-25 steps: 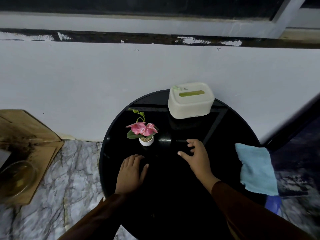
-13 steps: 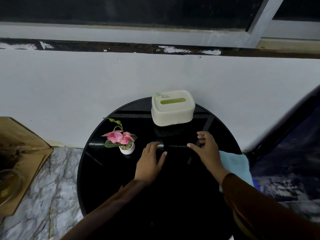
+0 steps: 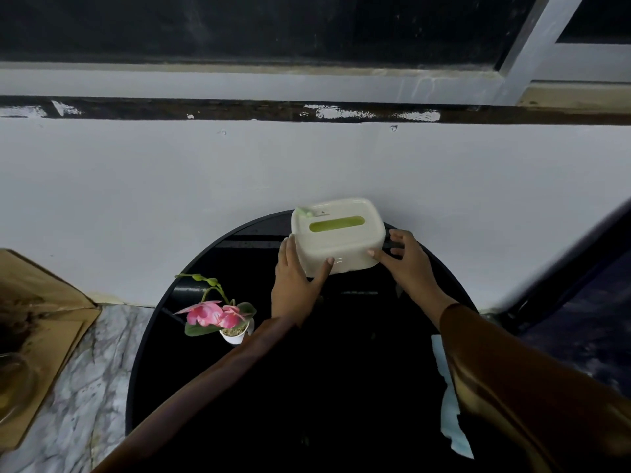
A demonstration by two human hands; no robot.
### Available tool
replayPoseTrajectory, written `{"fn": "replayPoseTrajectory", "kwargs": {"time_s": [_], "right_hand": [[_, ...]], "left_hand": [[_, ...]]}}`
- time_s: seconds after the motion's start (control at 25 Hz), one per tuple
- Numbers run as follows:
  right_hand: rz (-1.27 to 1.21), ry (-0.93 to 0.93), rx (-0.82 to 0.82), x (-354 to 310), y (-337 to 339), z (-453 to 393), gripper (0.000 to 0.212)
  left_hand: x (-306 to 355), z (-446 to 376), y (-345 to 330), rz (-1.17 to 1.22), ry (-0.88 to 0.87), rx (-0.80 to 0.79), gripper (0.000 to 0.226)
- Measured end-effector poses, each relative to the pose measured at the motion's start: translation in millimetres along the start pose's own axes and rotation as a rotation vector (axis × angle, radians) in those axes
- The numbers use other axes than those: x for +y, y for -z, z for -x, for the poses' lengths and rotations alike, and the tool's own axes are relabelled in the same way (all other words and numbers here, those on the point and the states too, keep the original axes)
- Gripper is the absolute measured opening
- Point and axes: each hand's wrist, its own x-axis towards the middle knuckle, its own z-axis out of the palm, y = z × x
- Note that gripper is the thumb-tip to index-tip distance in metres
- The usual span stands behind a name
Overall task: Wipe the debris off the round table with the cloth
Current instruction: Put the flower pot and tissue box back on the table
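Observation:
The round black glossy table (image 3: 191, 370) stands against a white wall. At its far edge sits a cream tissue box (image 3: 338, 233) with a green slot. My left hand (image 3: 295, 281) clasps the box's left side and my right hand (image 3: 408, 264) clasps its right side. The light blue cloth (image 3: 450, 401) lies at the table's right edge, mostly hidden behind my right sleeve. I cannot make out debris on the dark surface.
A small white pot with pink flowers (image 3: 222, 317) stands on the table's left part. Brown cardboard (image 3: 37, 322) and a glass bowl (image 3: 13, 387) lie on the marble floor (image 3: 88, 380) to the left. A dark frame (image 3: 563, 278) leans at the right.
Both hands moved forward from the table's middle and took hold of the tissue box's two sides. The view shifted, so the cloth is now mostly covered by my right sleeve.

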Motion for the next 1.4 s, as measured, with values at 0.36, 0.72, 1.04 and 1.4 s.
{"fn": "replayPoseTrajectory", "kwargs": {"time_s": [0.36,0.72,1.04,1.4], "right_hand": [[-0.129,-0.193,-0.125,-5,-8,-40,0.058],[-0.279,-0.228,-0.15,-4,-9,-30,0.04],[-0.282,-0.218,-0.143,3,3,8,0.042],[-0.326,-0.274,-0.152,10,3,72,0.045]], "left_hand": [[-5,-14,-7,0.046,0.137,-0.085,0.083],[-7,-8,-10,0.175,0.134,-0.097,0.084],[-8,40,0,0.142,0.126,-0.118,0.083],[-10,98,23,0.089,0.108,-0.147,0.08]]}}
